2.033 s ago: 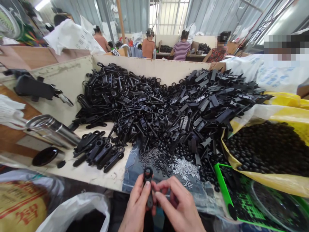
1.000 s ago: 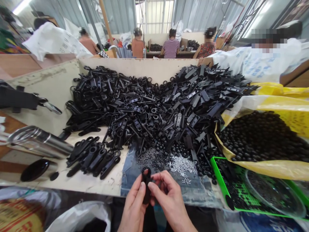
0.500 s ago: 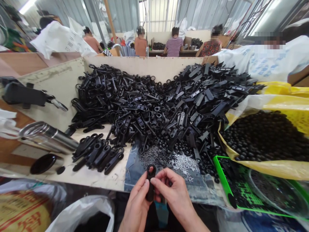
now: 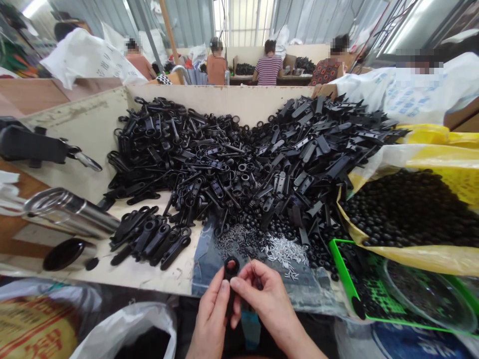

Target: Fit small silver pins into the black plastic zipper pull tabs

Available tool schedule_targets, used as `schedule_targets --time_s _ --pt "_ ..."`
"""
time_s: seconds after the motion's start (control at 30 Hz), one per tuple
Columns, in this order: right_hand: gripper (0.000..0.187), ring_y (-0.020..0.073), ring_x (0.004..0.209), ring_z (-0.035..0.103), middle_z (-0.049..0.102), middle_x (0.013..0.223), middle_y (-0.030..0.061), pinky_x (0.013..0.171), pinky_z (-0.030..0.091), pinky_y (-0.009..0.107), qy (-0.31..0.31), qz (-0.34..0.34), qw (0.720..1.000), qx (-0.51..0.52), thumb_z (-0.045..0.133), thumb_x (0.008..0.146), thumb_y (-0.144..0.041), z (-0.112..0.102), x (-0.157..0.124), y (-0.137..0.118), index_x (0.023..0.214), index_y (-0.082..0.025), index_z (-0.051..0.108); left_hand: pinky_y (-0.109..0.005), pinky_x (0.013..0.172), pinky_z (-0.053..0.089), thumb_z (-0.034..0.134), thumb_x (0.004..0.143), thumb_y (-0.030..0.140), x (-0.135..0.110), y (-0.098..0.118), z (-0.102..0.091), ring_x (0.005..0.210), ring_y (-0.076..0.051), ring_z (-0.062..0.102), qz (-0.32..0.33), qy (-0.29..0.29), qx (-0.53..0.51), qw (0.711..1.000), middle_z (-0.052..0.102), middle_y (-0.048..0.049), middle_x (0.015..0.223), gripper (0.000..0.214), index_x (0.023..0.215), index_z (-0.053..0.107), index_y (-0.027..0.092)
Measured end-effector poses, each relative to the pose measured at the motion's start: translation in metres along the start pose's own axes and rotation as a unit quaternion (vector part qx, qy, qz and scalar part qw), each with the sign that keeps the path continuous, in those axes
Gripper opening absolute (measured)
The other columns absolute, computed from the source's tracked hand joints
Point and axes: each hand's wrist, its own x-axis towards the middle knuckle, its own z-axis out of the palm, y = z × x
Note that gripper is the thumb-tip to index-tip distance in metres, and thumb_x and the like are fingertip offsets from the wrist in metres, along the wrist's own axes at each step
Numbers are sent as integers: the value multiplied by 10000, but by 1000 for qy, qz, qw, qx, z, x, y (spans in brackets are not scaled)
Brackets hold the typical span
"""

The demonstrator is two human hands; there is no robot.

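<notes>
Hands (image 4: 212,305) at black ringed piece (image 4: 227,272), silver pins (image 4: 285,249) beyond; right grip unclear

At the worktop's left side (image 4: 164,279) stand a shiny steel tumbler (image 4: 80,219) and, just beside it, a dark round lid (image 4: 64,254). A plump sack with red lettering (image 4: 33,326) sits below the edge. Beyond the low partition (image 4: 224,93), a person in a striped top (image 4: 269,70) works between one in plain orange (image 4: 217,70) and one in a patterned top (image 4: 325,73). Behind them, a barred window (image 4: 243,22) interrupts the corrugated wall (image 4: 310,25); a wooden post (image 4: 170,32) leans left of it.
</notes>
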Motion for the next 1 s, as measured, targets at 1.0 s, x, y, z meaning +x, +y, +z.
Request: schedule_targets --time_s 1.0 --pt "229 80 505 531 494 793 -48 496 424 220 -65 -44 992 -97 712 877 -364 -11 -13 -11 777 -182 616 -372 1028 505 691 858 533 -16 8 -6 1049 -305 713 121 -106 200 967 779 -124 1116 760 1525 470 245"
